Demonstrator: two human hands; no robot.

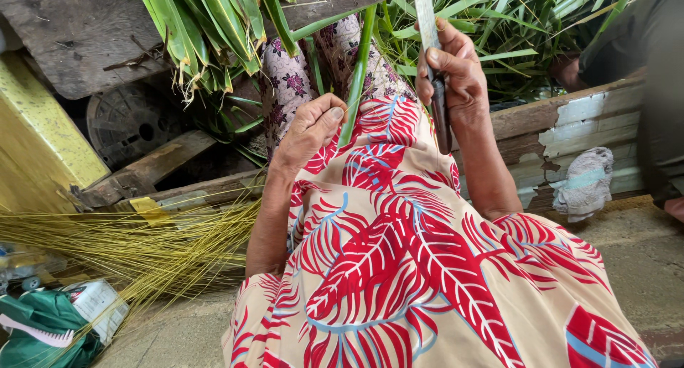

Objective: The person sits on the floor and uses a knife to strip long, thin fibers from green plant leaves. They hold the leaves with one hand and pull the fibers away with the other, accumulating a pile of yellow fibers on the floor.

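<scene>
Leftmost, lay a loose fan of thin yellow midribs [135, 250] over the wooden plank edge [142, 174], beside a green bag [39, 325]. Further right, pinched a long green leaf strip [356, 83] in the closed left hand [310, 129], above the red-patterned lap [399, 268]. Gripped a knife [434, 76] upright in the shut right hand [456, 72]. Little room past it: leaf pile [527, 26], peeling board [584, 122], grey rag [586, 183].

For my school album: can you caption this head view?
Left hand pinches a green leaf; right hand holds a knife over a red-patterned lap.
</scene>
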